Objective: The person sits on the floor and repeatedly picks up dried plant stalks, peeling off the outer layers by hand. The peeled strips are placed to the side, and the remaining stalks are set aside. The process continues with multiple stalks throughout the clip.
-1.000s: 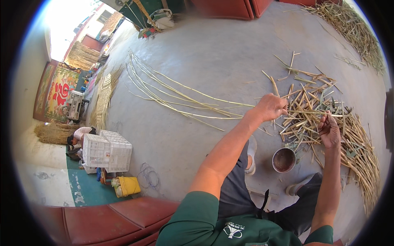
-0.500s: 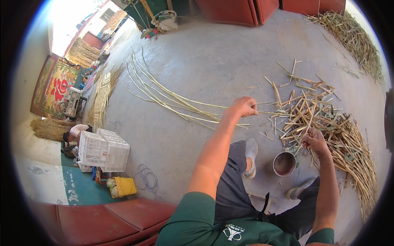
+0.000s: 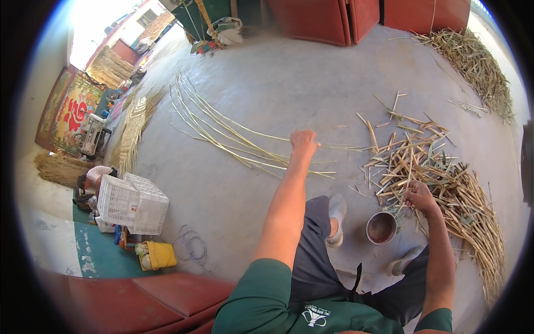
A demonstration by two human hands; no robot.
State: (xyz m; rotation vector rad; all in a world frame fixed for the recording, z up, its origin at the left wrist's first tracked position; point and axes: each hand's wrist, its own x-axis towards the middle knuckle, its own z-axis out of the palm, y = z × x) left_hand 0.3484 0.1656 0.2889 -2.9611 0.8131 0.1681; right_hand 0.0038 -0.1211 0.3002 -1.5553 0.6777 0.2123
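Observation:
My left hand (image 3: 304, 143) is closed around a long thin reed strip (image 3: 342, 147) above the floor. The strip runs out on both sides of the fist. Below and left of that hand, several more long pale green strips (image 3: 222, 133) lie fanned in a curve. My right hand (image 3: 420, 197) has its fingers pinched together at the edge of a heap of short cut stalks (image 3: 439, 178). A thin pale stalk (image 3: 410, 170) rises from its fingertips. Just below this hand stands a round metal pot (image 3: 382, 228) with a brownish inside, near my shoes.
A pile of dry leaves (image 3: 473, 67) lies at the far right. Red furniture (image 3: 311, 19) stands at the back. On the left are white plastic crates (image 3: 133, 203), a yellow bucket (image 3: 158, 255), a woven mat (image 3: 136, 128) and a bent-over person (image 3: 97, 177).
My left hand has moved left and slightly up, away from the stalk heap, with the strip in it. The right hand has dropped slightly, moving a little left. The view has shifted slightly.

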